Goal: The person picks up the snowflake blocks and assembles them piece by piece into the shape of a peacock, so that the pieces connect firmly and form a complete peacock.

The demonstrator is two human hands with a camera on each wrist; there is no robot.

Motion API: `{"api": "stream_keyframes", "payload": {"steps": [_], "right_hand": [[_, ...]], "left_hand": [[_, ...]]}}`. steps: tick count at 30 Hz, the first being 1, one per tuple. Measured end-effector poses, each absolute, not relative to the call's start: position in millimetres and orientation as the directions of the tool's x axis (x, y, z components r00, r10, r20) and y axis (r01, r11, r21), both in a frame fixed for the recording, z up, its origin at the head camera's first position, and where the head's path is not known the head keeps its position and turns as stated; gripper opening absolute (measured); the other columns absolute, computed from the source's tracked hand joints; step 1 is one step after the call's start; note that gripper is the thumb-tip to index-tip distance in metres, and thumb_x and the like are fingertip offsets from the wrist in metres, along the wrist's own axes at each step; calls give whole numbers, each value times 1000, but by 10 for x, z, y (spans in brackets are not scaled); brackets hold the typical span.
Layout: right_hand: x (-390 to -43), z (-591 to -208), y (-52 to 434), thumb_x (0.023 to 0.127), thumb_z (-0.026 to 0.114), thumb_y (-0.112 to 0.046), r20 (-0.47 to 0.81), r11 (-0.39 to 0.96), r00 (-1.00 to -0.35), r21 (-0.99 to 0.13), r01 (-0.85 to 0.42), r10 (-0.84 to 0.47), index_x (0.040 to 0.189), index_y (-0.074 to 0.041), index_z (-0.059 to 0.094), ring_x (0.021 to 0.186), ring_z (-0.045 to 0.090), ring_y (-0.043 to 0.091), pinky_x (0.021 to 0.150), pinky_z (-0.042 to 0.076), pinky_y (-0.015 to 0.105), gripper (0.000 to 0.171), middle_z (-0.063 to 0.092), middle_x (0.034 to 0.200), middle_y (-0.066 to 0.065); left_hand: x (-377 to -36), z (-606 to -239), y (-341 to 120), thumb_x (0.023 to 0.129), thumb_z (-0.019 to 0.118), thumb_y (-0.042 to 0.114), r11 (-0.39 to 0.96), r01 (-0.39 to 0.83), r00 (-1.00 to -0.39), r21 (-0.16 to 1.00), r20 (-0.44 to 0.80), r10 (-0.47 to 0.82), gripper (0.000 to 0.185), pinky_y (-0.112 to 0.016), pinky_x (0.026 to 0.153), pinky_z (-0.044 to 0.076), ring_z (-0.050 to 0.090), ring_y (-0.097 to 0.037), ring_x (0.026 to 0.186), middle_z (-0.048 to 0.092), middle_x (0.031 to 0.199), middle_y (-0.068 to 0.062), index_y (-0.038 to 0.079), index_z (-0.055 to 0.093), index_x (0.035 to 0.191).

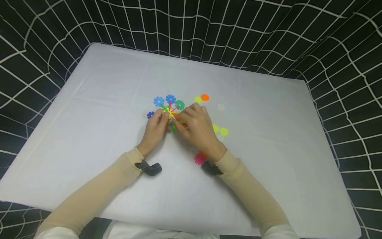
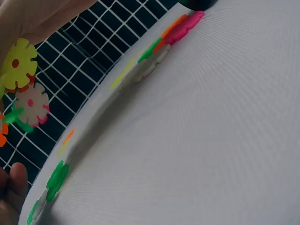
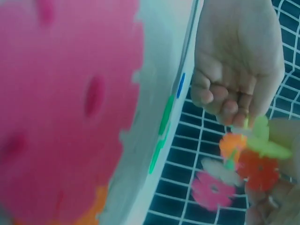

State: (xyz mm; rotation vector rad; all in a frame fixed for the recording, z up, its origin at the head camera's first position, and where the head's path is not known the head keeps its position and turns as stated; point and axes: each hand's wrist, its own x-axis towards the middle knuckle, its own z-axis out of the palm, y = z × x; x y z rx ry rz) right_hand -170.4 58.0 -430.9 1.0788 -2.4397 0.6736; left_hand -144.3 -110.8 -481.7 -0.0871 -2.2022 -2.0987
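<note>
The left hand (image 1: 155, 123) is gripping a multicoloured cluster of interlocked, notched plastic discs (image 1: 169, 112) above the white cloth-covered table (image 1: 283, 149), probably for keeping it steady. The right hand (image 1: 195, 124) is pinching at its edge; which disc, I cannot tell. Loose blue notched plastic discs (image 1: 170, 99) are lying just beyond, seemingly for easy reach.

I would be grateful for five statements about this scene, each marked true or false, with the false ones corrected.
1. The left hand grips a cluster of joined discs. True.
2. The right hand lies far from the cluster. False: its fingers are at it.
3. Two blue discs lie side by side beyond the left hand. True.
4. The tablecloth is black. False: it is white.
5. A pink disc lies beside the left sleeve. False: it lies near the right sleeve.
</note>
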Motion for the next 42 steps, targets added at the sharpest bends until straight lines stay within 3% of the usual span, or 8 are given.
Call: {"api": "stream_keyframes", "payload": {"steps": [10,15,18,22,26,32,36,42], "right_hand": [[-1667,-4320,552,91,76,-18,514,610,-669,-310,-729,-538,84,-9,78,79,47,23,68,33,34,12,64,80,2],[-1691,-4269,595,89,80,-25,482,624,-665,-272,-732,-570,85,-12,81,77,47,22,66,32,34,13,66,78,1],[-1724,-4193,658,90,78,-29,465,608,-681,-322,-725,-566,83,-12,80,75,47,22,67,33,34,18,67,75,1],[-1779,-4071,766,97,67,-23,425,580,-742,-462,-671,-519,95,-9,77,84,51,22,75,39,34,18,71,86,3],[-1834,-3994,842,99,62,-21,330,575,-770,-520,-632,-547,117,-9,72,108,53,24,90,41,38,24,70,114,6],[-1844,-3983,844,95,69,-31,130,574,-671,-417,-705,-730,144,-16,56,142,41,27,114,27,51,53,52,150,7],[-1821,-4009,843,90,76,-34,101,595,-656,-337,-730,-748,147,-19,53,141,39,28,116,27,51,63,49,150,8],[-1838,-4027,835,85,82,-35,156,600,-657,-296,-743,-737,141,-20,60,135,42,27,112,33,47,61,55,142,7]], "left_hand": [[-1429,-4811,-1091,108,44,15,102,135,-990,986,139,-28,26,-20,65,45,55,-23,71,56,80,-23,-4,50,90],[-1442,-4820,-1092,108,44,14,88,129,-992,988,130,-7,27,-20,64,44,55,-21,68,55,75,-21,-3,50,88],[-1448,-4817,-1096,108,44,15,66,116,-993,991,115,19,28,-21,64,43,55,-22,67,53,75,-20,-5,49,89],[-1444,-4811,-1114,109,44,16,41,83,-993,996,79,90,29,-23,65,46,56,-22,66,49,74,-11,-3,49,88],[-1426,-4798,-1116,109,44,16,32,68,-983,997,61,172,29,-24,67,46,57,-23,65,49,72,-8,-2,48,86],[-1386,-4767,-1082,108,44,11,78,118,-953,990,91,288,28,-25,66,45,54,-28,68,52,76,-22,-4,47,85],[-1375,-4765,-1063,108,44,10,105,141,-947,984,103,303,28,-25,66,45,53,-31,69,51,76,-23,-2,46,83],[-1377,-4768,-1076,108,44,9,103,149,-947,983,112,302,26,-26,67,45,53,-30,69,51,78,-23,-2,47,84]]}}
